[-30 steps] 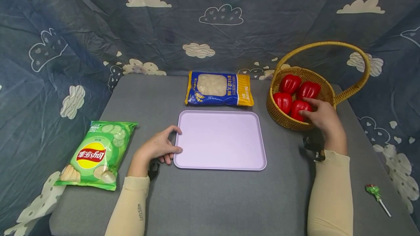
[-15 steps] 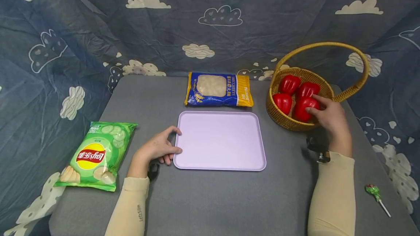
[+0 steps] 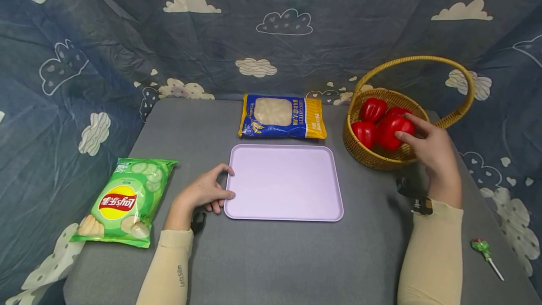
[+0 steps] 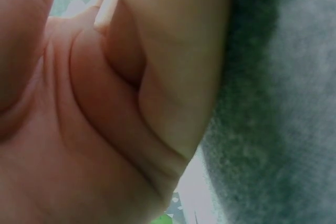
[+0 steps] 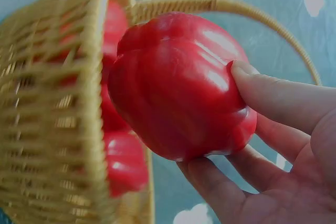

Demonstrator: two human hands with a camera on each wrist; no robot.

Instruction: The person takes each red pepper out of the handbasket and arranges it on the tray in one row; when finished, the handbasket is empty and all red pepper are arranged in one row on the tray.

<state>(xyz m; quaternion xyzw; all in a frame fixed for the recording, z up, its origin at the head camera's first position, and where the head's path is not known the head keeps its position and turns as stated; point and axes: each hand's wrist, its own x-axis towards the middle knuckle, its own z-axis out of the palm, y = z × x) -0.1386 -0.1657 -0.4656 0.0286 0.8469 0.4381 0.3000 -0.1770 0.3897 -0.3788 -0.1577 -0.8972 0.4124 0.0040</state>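
In the right wrist view a glossy red bell pepper (image 5: 178, 85) is held between the thumb and fingers of my right hand (image 5: 283, 145). The head view shows that same right hand (image 3: 436, 147) over the near right side of the wicker basket (image 3: 368, 154), the held bell pepper (image 3: 393, 132) raised above the basket's inside. Several other red peppers (image 3: 374, 109) lie in the basket, one partly covered by the held one. My left hand (image 3: 203, 187) grips the left rim of a lilac tray (image 3: 283, 182), thumb and index fingertip over its edge. In the left wrist view, the palm and curled fingers (image 4: 178, 61) fill the frame.
A blue and yellow pasta bag (image 3: 281, 116) lies behind the tray. To the left is a green bag of chips (image 3: 123, 201). A lollipop (image 3: 482, 248) lies at the right on the grey table (image 3: 296, 262). The basket's tall handle (image 3: 423, 58) arches above it.
My right hand has taken hold of the near pepper, lifted it above the others and drawn slightly to the right. The left hand and tray have stayed put.
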